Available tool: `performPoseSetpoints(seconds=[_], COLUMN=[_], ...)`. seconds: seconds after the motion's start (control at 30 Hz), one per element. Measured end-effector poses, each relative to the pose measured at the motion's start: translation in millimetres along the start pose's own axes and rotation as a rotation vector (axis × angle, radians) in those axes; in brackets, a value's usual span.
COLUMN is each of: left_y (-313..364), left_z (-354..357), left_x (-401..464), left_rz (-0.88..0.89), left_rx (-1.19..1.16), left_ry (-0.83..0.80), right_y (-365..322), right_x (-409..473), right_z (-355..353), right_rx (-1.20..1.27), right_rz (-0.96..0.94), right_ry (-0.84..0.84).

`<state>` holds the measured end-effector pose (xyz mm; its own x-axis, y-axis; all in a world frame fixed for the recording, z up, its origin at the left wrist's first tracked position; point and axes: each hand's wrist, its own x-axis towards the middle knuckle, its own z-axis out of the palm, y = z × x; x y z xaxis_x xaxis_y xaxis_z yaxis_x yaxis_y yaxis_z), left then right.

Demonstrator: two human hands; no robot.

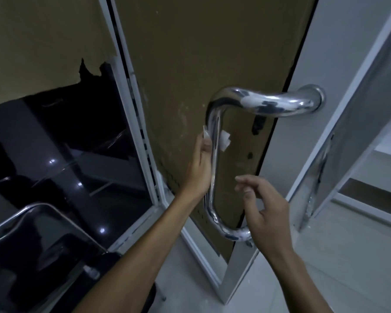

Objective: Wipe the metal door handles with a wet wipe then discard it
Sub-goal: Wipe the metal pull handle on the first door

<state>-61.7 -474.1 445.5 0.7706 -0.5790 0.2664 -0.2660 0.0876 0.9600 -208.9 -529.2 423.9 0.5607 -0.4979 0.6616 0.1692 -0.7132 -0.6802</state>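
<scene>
Gripping wet wipe (225, 141) – left hand (200, 168), chrome handle (215, 168)

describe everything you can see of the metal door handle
The door handle is a shiny, chrome-looking tube bent into a long loop: a straight upright bar with a curved arm at each end. The top arm runs to a round mount on the grey door frame; the bottom arm's end is hidden behind the right hand. It stands off the brown door panel. The left hand holds a white wipe wrapped round the upper bar. The right hand hovers open beside it.
</scene>
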Motion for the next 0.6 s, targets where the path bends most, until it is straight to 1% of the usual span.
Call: performPoseSetpoints(seconds=[0.13,0.23,0.3,0.37,0.47,0.6], left_y=[-34,-68,-90,-111,-134,-153], left_z=[-9,-17,-20,-18,-14,-5], left_x=[-10,-19,-24,-30,-40,-66], left_rz=[-0.234,-0.402,-0.471,-0.527,-0.539,-0.412], left_rx=[-0.015,0.061,0.063,-0.009,-0.116,-0.054], left_ry=[-0.071,-0.108,-0.154,-0.188,-0.152,-0.082], right_y=[16,25,27,29,32,39], right_x=[-15,-25,-30,-34,-37,-41], right_z=[6,9,10,12,15,27], right_rx=[0.010,-0.012,-0.029,-0.053,-0.078,-0.212], right_rz=[0.165,0.234,0.268,0.287,0.329,0.405], right_ry=[-0.059,-0.131,-0.167,-0.182,-0.191,-0.243])
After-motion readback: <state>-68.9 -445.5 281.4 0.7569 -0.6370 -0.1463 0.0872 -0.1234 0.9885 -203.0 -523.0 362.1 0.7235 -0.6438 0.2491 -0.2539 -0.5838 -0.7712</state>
